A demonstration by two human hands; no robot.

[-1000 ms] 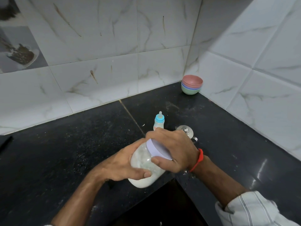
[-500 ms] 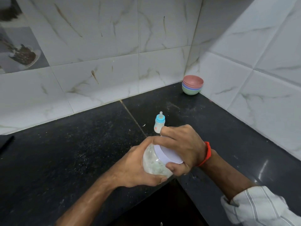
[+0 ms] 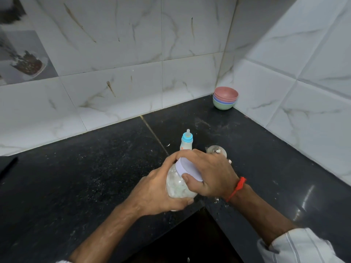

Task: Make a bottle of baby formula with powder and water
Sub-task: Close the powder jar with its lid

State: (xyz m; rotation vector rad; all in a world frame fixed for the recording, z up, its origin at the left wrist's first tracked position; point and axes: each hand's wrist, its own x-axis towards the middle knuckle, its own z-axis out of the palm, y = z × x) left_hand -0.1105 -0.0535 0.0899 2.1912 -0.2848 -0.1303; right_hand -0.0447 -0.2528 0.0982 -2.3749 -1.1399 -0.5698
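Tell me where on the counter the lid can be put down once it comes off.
Bare counter lies left of the jar, toward the tiled wall. More lies right of the baby bottle, before the stacked bowls. It is crowded just behind the hands, beside a glass item.

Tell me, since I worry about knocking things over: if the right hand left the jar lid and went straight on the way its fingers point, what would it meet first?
The right hand points left over the lid, so it would likely meet the left hand holding the jar first. Depth is unclear.
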